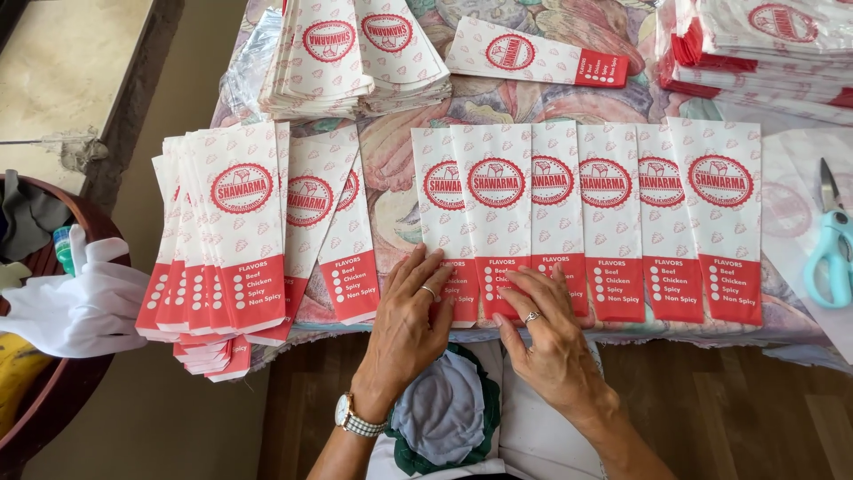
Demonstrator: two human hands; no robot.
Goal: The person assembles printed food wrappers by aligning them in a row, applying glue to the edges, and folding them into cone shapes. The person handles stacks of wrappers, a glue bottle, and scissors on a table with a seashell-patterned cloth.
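Sleeves (586,218), red-and-white paper, lying overlapped in a row, long axes running away from the person. Left hand (410,307) and right hand (540,324) pressing flat, fingers spread, clamping nothing, on the near ends of the row's left sleeves.

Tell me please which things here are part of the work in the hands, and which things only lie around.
In use:
- left hand and right hand, both flat on the row of paper bags
- fanned bags at the left
- stacked bags behind

Lying about:
- scissors at the right edge
- white gloves in the brown basket
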